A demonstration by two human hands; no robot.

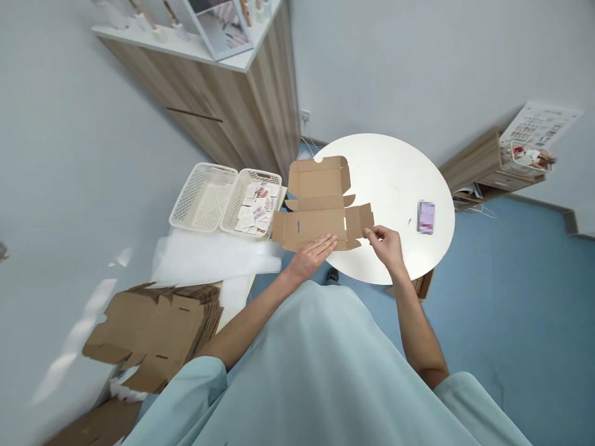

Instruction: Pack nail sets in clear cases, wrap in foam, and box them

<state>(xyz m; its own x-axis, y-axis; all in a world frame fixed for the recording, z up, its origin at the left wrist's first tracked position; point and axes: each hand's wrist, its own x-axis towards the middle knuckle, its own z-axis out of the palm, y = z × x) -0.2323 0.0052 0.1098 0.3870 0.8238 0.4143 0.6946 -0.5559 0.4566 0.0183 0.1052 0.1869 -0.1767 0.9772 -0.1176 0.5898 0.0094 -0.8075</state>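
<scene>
An unfolded brown cardboard box [320, 186] lies on the left part of a round white table [385, 173], its left side reaching past the table's edge. My left hand [312, 256] rests on the near edge of the cardboard, fingers stretched out flat. At the cardboard's right side flap, my right hand [387, 246] pinches the corner between thumb and curled fingers. The panels are mostly flat, with side flaps and slots showing.
A purple-topped item [426, 217], blurred, sits on the table's right. Left are a white basket of cards [276, 179], another basket [179, 207], white sheets [204, 257] and stacked flat cardboard boxes [149, 325]. A wooden cabinet [269, 93] stands behind; a low shelf [478, 158] stands right.
</scene>
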